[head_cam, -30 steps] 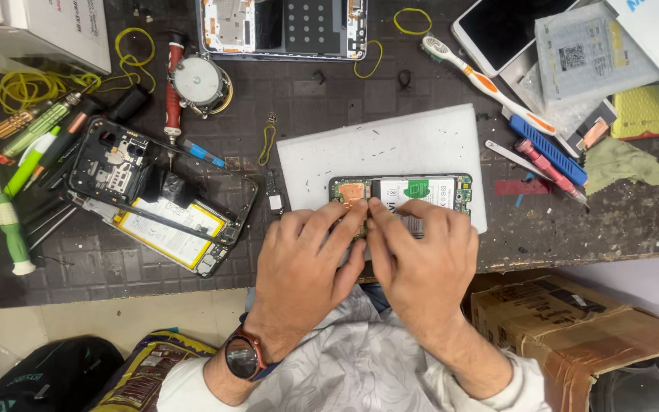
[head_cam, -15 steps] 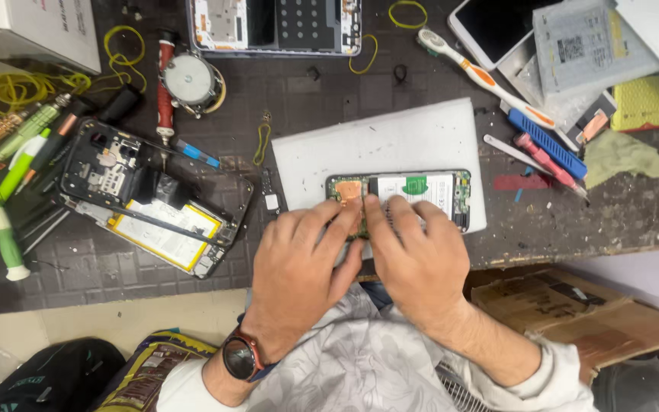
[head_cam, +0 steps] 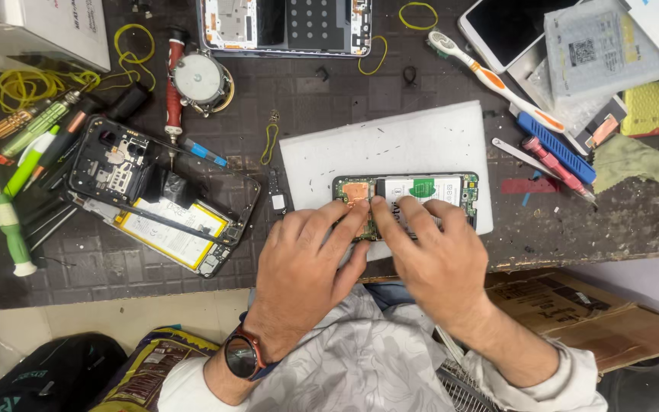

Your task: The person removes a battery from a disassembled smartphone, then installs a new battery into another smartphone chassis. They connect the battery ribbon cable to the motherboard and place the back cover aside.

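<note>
An opened phone (head_cam: 421, 191), its back removed so the circuit board and battery show, lies on a white foam pad (head_cam: 390, 149) at the near edge of the dark workbench. My left hand (head_cam: 306, 267) rests over its left half with the fingertips pressed on the board by a copper-coloured shield. My right hand (head_cam: 436, 259) lies beside it, fingertips on the battery area. Both hands press on the phone and hide its lower edge. A watch sits on my left wrist.
A second opened phone (head_cam: 158, 194) with a yellow battery lies at left. Green-handled screwdrivers (head_cam: 13, 202) sit far left; a toothbrush (head_cam: 490, 76), blue and pink tools (head_cam: 558, 152) at right. A phone frame (head_cam: 284, 27) lies at the back. A cardboard box (head_cam: 596, 313) stands below the bench edge.
Both hands stay on the phone with only slight finger shifts. The view has drifted a little.
</note>
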